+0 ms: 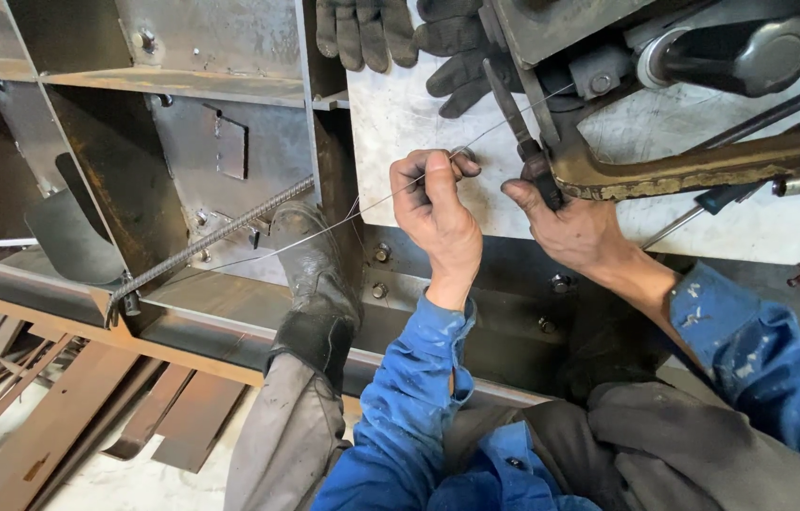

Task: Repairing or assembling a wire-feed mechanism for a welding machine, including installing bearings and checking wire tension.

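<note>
Thin bare metal wire (372, 201), shiny, pinched in the grimy left hand (438, 213). At three o'clock, the right hand (575, 227) on matt black plier handles (540, 180). Steel plate (419, 114) dull, scratched; ribbed rebar (211, 241) rusty at nine o'clock.

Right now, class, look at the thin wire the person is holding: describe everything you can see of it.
The thin wire is a bare, pale grey metal strand, very fine and drawn nearly straight. It runs diagonally from the lower left, near the ribbed steel bar, up past the boot to the left hand, which pinches it between thumb and fingers. Beyond that hand it continues up and right over the pale metal plate towards the pliers gripped by the right hand. Its far ends cannot be made out.
</note>
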